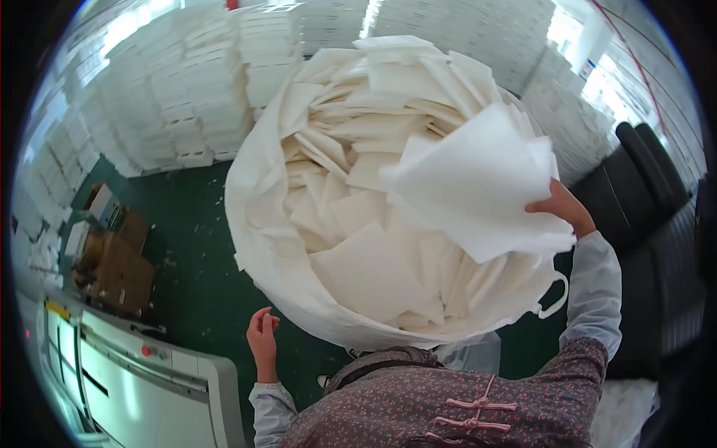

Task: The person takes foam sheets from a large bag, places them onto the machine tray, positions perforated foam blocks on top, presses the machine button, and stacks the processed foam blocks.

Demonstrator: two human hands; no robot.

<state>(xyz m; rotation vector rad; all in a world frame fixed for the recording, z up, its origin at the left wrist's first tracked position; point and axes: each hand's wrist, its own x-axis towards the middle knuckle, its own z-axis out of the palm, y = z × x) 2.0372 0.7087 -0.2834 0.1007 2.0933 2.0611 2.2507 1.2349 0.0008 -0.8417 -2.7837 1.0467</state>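
Note:
My right hand (pixel 564 207) is closed on the edge of some white foam sheets (pixel 478 179), thumb on top. The sheets are held out over a large white bulk bag (pixel 258 216), covering part of its right side. Inside the bag lie many loose square foam sheets (pixel 366 261), tilted and overlapping, heaped above the rim at the far side. My left hand (pixel 262 336) hangs low beside the bag's near left wall, apart from it. Its fingers are loosely bent with nothing in them.
Stacks of white foam (pixel 194 89) line the back and left. A white machine (pixel 149 373) with a red button stands at lower left, cardboard boxes (pixel 116 261) behind it. Black rolls or padded shapes (pixel 627 194) are at right. The floor (pixel 183 216) is green, with white scraps.

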